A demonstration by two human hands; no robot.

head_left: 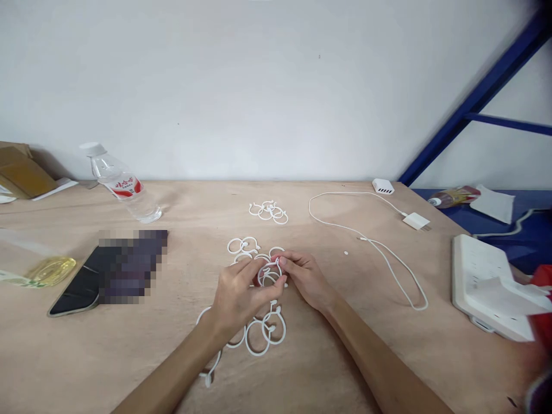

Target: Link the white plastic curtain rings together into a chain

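Between my hands, a white plastic ring [260, 277] is held up over the wooden table. My left hand [244, 293] curls its thumb and fingers around the left side of this ring. The fingertips of my right hand [307, 280] pinch the clip end at its upper right. More white rings [257, 353] lie below and partly under my left hand. Another group of rings [242, 246] lies just above it, and a small separate cluster [268, 211] sits farther back.
On the left are a water bottle [125, 185], a black phone [80, 282] and a cardboard box [26, 172]. To the right, a white cable [340, 226] runs to a charger plug [416, 221], near a small white block [383, 186] and a white power strip [483, 276].
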